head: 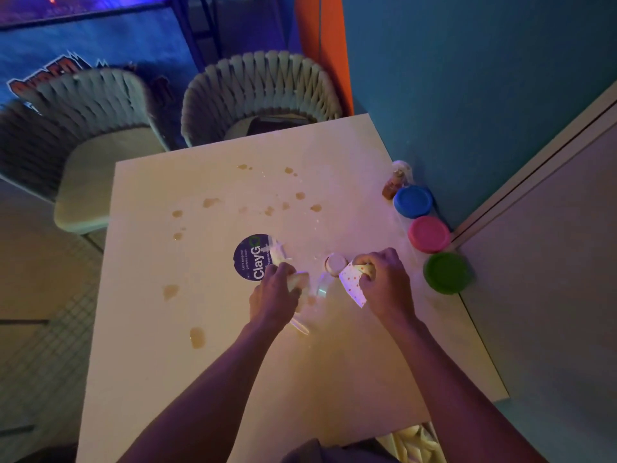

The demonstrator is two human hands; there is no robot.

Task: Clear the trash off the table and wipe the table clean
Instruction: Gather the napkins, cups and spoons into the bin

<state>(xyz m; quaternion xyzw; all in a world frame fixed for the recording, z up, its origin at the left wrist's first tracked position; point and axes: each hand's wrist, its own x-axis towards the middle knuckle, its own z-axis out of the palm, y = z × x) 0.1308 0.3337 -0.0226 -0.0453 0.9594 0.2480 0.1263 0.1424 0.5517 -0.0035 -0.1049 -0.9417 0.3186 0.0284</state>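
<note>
Trash pickup was the step in hand; wiping hadn't started. Both hands were down at the middle of the bench [207, 379].

Left hand [275, 295]: grip clenched on a crumpled napkin [278, 253], its white end sticking out over the round dark sticker [251, 257]. A clear plastic cup [300, 324] lay on its side just under and beside that hand; couldn't tell whether the hand also had hold of it.

Right hand [384, 282]: grip grasping a dotted paper cup [352, 284], tipped on its side, fingers curled round it. A small round lid or cup bottom [335, 262] sat touching it on the far side; too blurred to say which.

Brown spill spots [210, 202] were scattered over the far and left parts of the bench, one larger spot [197, 337] near the left forearm. All still wet-looking, none wiped.

Along the right edge by the wall: three tubs with blue lid [413, 201], pink lid [429, 233], green lid [446, 272], plus a small bottle [397, 178] behind them. Probably not trash, my call.

Next move, as I judge it: lift both handfuls clear, take the clear cup too, carry it all to a bin — none in view. Then needs a cloth; none visible either. Risk: tipped cups could drip leftover liquid on the way out.
</note>
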